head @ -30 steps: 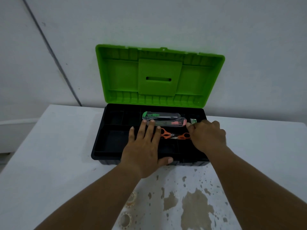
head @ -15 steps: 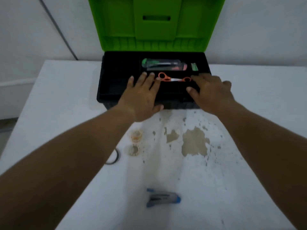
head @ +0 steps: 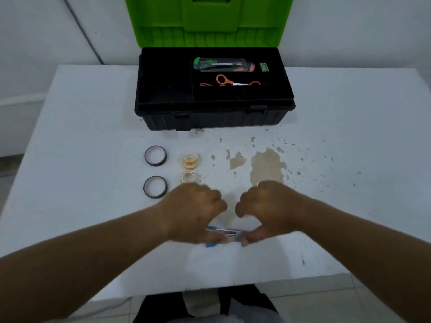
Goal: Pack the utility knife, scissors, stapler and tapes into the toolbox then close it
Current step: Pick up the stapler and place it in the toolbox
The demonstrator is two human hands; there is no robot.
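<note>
The black toolbox [head: 210, 108] stands open at the back of the table, its green lid [head: 163, 26] upright. In its tray lie the packaged utility knife [head: 221, 64] and the orange scissors [head: 229, 82]. Two black tape rings [head: 155, 155] [head: 155, 186] and two clear tape rolls [head: 190, 159] [head: 188, 177] lie on the table in front of the box. Near the front edge lies the blue-grey stapler [head: 225, 233]. My left hand [head: 193, 208] curls over its left end and my right hand [head: 270, 206] over its right end; both are blurred.
A small green item [head: 264, 66] sits in the tray to the right of the knife. Brown patches of worn paint [head: 267, 166] mark the white table [head: 349, 136] between box and hands. A white wall rises just behind the box. The table's front edge is close below the stapler.
Both hands have left the toolbox tray and come back toward me, down onto the stapler. The view has tilted down, so the tapes and the stapler are now in sight.
</note>
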